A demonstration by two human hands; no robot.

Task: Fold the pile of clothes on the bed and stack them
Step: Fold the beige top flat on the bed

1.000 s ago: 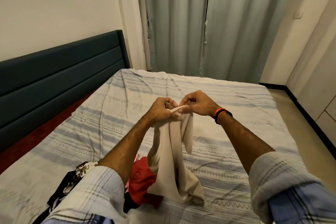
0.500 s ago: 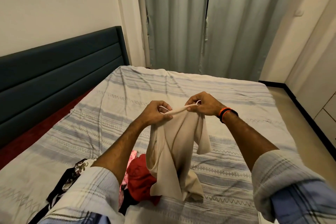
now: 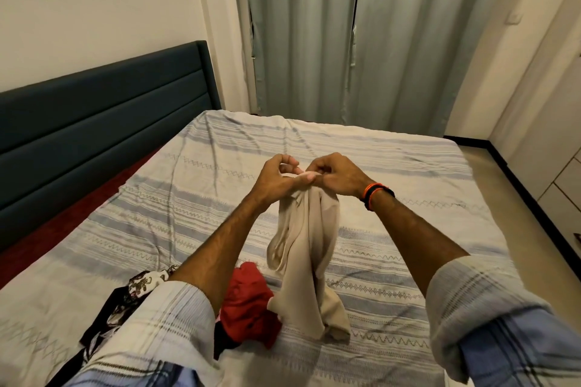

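Note:
A beige garment point(image 3: 306, 248) hangs bunched from both my hands above the bed point(image 3: 393, 166). My left hand point(image 3: 276, 181) and my right hand point(image 3: 338, 174) are close together and pinch its top edge between fingers and thumbs. The garment's lower end rests on the sheet beside a red garment point(image 3: 248, 302). A black-and-white patterned garment point(image 3: 138, 284) lies at the left, partly hidden under my left sleeve.
The striped bed sheet stretches ahead of my hands. A dark padded headboard point(image 3: 94, 116) runs along the left. Grey curtains point(image 3: 345, 41) hang beyond the bed. Floor point(image 3: 515, 217) and a cupboard point(image 3: 562, 179) are at the right.
My hands have come back close together after spreading the top edge apart. The garment now hangs narrower and more bunched.

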